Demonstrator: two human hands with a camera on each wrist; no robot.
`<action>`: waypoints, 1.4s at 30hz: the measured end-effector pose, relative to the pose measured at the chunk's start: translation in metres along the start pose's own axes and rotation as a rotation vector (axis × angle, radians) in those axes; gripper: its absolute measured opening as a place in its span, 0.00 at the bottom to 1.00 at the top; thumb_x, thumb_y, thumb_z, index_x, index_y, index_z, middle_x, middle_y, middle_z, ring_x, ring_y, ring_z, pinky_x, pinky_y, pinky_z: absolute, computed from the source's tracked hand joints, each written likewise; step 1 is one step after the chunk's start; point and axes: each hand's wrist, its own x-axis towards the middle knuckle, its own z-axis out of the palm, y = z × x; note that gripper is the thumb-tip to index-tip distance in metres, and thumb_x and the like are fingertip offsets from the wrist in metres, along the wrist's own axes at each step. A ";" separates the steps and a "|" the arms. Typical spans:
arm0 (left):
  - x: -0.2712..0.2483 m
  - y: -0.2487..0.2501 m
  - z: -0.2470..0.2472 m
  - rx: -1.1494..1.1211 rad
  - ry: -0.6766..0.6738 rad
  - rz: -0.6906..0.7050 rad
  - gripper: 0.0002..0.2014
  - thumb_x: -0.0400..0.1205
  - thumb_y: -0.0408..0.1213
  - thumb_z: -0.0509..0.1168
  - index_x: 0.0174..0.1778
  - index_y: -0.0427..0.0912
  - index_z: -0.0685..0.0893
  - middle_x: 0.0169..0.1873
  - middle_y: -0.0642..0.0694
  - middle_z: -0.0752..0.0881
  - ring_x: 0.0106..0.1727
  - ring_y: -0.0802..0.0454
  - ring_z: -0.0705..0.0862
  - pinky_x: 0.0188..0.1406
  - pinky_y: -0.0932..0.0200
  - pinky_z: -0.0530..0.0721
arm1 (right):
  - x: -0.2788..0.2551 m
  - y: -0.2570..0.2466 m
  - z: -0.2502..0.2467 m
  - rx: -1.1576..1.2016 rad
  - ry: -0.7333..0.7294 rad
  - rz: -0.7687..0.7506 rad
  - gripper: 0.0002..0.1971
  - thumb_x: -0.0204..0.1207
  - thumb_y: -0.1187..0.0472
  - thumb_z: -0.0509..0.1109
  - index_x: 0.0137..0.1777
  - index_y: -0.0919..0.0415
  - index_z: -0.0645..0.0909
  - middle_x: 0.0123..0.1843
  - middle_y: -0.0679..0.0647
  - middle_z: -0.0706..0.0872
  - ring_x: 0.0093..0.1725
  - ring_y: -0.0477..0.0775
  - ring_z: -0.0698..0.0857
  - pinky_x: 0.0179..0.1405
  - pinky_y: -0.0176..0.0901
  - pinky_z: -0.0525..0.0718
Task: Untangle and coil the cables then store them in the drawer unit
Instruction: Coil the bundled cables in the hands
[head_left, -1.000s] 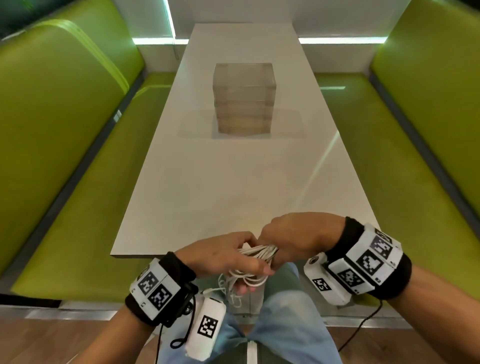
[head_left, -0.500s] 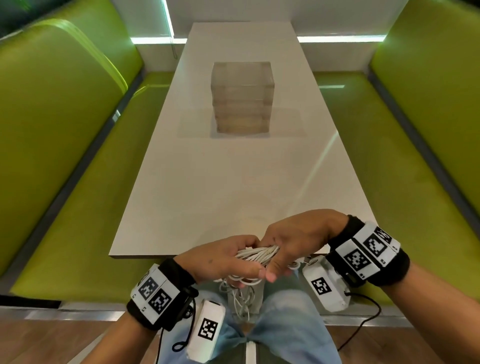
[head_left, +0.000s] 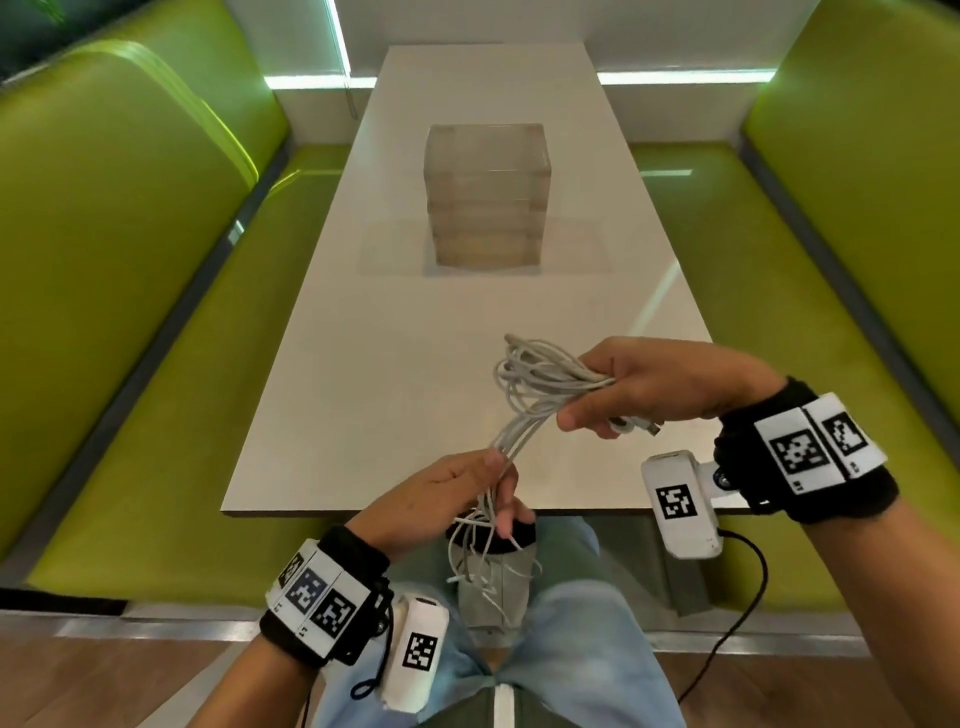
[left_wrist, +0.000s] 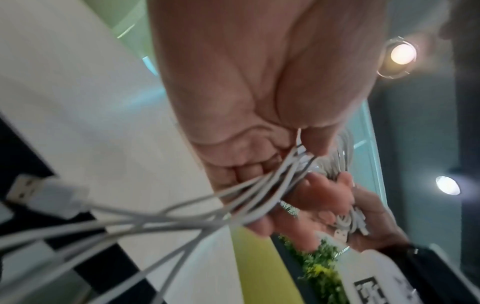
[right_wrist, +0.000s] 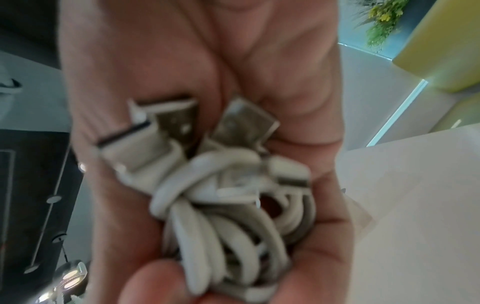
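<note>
A tangled bundle of white USB cables (head_left: 524, 384) stretches between both hands above the near edge of the white table (head_left: 395, 332). My right hand (head_left: 644, 389) grips one looped end, with plugs (right_wrist: 182, 123) lying against its palm. My left hand (head_left: 447, 493) pinches the strands lower down at the table edge. Loose cable ends (head_left: 483, 566) hang from it over my lap, and a USB plug (left_wrist: 33, 191) dangles in the left wrist view. The clear drawer unit (head_left: 487, 195) stands further along the table, all its drawers shut.
Green padded benches (head_left: 130, 322) run along both sides of the table. My knees in light jeans (head_left: 582, 654) are under its near edge. A black lead (head_left: 748, 597) hangs from the right wrist camera.
The hands, pressed together on the bundle below the table edge, have drawn apart. The right hand rose up and right with the loops, stretching the strands from the left hand.
</note>
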 end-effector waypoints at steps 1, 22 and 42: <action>0.001 -0.001 0.000 -0.063 0.038 0.012 0.25 0.80 0.61 0.51 0.39 0.42 0.78 0.25 0.47 0.77 0.37 0.49 0.85 0.47 0.58 0.81 | 0.000 0.000 -0.001 0.016 0.019 -0.004 0.19 0.75 0.53 0.71 0.35 0.71 0.78 0.28 0.58 0.80 0.24 0.50 0.74 0.21 0.36 0.73; 0.020 0.018 0.011 -0.713 0.519 0.199 0.31 0.85 0.56 0.44 0.70 0.37 0.77 0.65 0.45 0.85 0.66 0.46 0.83 0.61 0.48 0.84 | 0.053 0.008 0.100 0.024 0.368 -0.031 0.21 0.63 0.45 0.80 0.48 0.56 0.79 0.42 0.51 0.80 0.38 0.46 0.79 0.37 0.37 0.76; 0.009 0.021 0.007 -0.415 0.402 0.319 0.08 0.72 0.27 0.70 0.39 0.46 0.88 0.42 0.38 0.91 0.54 0.37 0.89 0.48 0.49 0.88 | 0.036 0.003 0.101 0.487 -0.030 -0.231 0.09 0.80 0.66 0.66 0.58 0.64 0.82 0.53 0.60 0.88 0.58 0.53 0.86 0.64 0.44 0.81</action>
